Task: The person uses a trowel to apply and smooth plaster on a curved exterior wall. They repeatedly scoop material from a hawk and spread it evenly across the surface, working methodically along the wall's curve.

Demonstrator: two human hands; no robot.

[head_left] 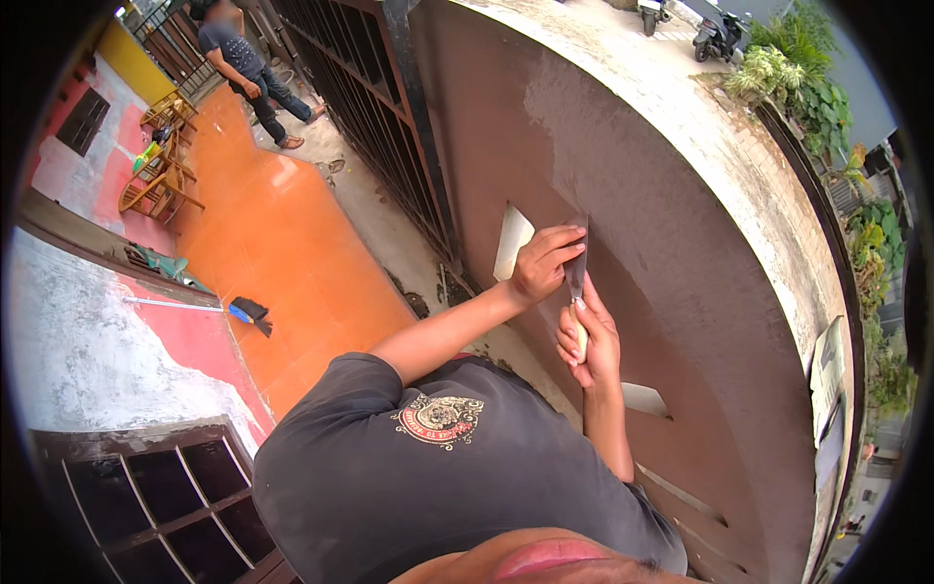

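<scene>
My right hand (595,343) is wrapped around the pale handle of a putty knife (578,276), its blade pointing away from me. The fingers of my left hand (547,263) are closed over the blade, pressing it from the left side. The blade lies against or very near a brown painted wall (671,321); I cannot tell how firmly it touches. Beyond the knife, a greyer, rougher patch (603,146) runs along the upper part of the wall. Just left of my left hand is a slanted slot (512,239) through the wall.
A dark metal gate (365,92) adjoins the wall. A person (248,73) stands on the far left by the orange tiled floor (282,243). Wooden chairs (161,190) and a broom (251,314) are along the house wall. Papers (827,389) rest on the wall's top at right.
</scene>
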